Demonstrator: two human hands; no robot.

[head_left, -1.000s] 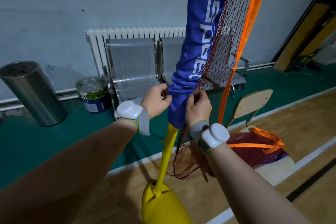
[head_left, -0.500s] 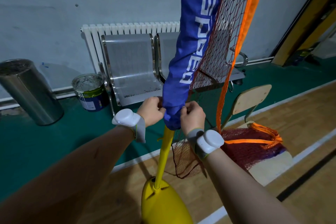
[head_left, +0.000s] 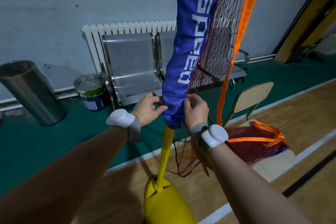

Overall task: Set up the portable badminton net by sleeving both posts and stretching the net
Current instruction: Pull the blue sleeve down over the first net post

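**Both hands pinch the sleeve hem, low on the post**

From the left, the left forearm reaches up and across from the lower corner, a white wrist unit strapped on. The left hand is at the left edge of the blue sleeve, fingers curled and thumb forward, pinching the fabric just above its bottom hem.

In the centre, the sleeve is over the yellow post and its hem sits partway down, with bare yellow pole below it. The long axis runs near upright, from the yellow base on the wooden floor up out of the top of the view, leaning slightly right as it rises. The white lettering runs lengthwise along the sleeve.

On the other side, the right forearm comes up from the lower right corner, also with a white unit at the wrist. The right hand has its knuckles toward the camera and its fingers folded in, gripping the sleeve's right edge where the red mesh joins it.

The mesh hangs from that seam, and the orange tape drops steeply beside it. The rest of the net lies heaped on the seat of a wooden chair, just right of the right wrist.

Along the wall behind, left to right, are a steel bin, a paint can and a metal bench in front of a radiator.
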